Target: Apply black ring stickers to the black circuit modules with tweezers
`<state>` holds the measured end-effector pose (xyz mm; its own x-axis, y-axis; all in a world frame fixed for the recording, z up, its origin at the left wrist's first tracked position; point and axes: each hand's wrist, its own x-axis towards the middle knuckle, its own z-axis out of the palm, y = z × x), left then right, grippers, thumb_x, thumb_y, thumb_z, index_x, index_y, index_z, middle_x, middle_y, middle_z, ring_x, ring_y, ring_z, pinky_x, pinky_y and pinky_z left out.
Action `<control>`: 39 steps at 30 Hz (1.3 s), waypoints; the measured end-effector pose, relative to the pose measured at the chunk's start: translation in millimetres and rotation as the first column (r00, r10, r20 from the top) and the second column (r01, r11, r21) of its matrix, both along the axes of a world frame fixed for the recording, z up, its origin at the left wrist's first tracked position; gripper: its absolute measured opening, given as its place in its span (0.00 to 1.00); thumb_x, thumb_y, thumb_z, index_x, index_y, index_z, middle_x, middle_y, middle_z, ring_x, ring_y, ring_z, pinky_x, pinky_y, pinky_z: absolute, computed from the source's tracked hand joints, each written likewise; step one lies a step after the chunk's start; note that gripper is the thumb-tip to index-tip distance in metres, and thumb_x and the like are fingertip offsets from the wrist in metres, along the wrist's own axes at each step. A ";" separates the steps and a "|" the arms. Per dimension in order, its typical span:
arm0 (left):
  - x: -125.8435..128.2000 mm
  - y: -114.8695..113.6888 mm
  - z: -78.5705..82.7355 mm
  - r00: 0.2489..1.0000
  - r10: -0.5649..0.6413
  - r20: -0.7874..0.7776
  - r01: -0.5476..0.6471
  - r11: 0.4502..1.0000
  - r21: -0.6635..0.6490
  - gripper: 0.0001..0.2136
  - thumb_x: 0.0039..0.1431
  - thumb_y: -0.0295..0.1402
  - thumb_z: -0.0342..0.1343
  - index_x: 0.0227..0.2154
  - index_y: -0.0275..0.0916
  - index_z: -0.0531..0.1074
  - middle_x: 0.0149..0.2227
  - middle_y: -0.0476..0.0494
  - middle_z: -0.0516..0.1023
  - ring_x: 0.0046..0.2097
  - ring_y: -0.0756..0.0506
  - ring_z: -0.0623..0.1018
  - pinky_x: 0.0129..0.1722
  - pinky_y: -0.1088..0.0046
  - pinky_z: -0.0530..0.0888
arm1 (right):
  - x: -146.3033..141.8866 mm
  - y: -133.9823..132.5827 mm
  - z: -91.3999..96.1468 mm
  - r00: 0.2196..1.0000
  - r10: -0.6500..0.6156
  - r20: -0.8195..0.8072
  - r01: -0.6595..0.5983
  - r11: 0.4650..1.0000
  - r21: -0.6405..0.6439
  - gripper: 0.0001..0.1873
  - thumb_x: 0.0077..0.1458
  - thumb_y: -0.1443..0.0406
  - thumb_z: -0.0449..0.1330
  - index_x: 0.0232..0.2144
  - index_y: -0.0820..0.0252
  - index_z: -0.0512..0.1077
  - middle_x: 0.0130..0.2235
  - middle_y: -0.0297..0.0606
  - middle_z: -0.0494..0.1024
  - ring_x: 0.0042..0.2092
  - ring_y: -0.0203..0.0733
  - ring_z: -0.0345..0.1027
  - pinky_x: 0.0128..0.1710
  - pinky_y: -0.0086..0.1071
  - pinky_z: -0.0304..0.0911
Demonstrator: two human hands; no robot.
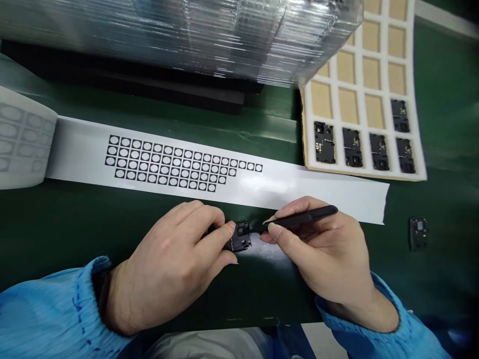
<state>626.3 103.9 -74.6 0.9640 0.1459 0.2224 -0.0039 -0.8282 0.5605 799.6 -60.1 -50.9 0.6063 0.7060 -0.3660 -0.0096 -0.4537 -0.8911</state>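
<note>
My left hand [183,257] is closed on a small black plastic module [241,238], pinning it by its left side just above the green mat. Part of the module is hidden under my fingers. Between thumb and fingers, my right hand [325,249] grips black tweezers [303,218], slanting down to the left. Their tip meets the module's upper right edge; whether anything is pinched in it, I cannot tell. Just beyond both hands lies a white strip [337,192] of backing paper, bearing rows of black square stickers [163,169] with round centres.
At the upper right stands a white foam tray [379,89] with several black modules [352,147] in its near pockets. A lone black part [418,233] lies on the right of the green mat [445,284]. Stacked clear plastic trays [209,35] fill the back. The strip's roll [24,142] is at left.
</note>
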 end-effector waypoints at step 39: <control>-1.4 0.9 4.6 0.970 -0.152 -0.190 0.179 0.975 0.133 0.13 0.65 0.24 0.55 0.51 0.37 0.74 0.47 0.38 0.71 0.41 0.40 0.68 0.36 0.59 0.66 | -15.9 -25.0 6.9 0.725 0.292 0.623 -0.390 0.920 0.023 0.21 0.55 0.72 0.67 0.49 0.49 0.71 0.44 0.39 0.86 0.44 0.50 0.84 0.45 0.41 0.82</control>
<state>624.8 104.8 -69.9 0.9978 -0.0403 0.0526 -0.0593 -0.8980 0.4360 783.7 -85.1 -43.9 0.3718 0.9220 0.1081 0.6754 -0.1888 -0.7128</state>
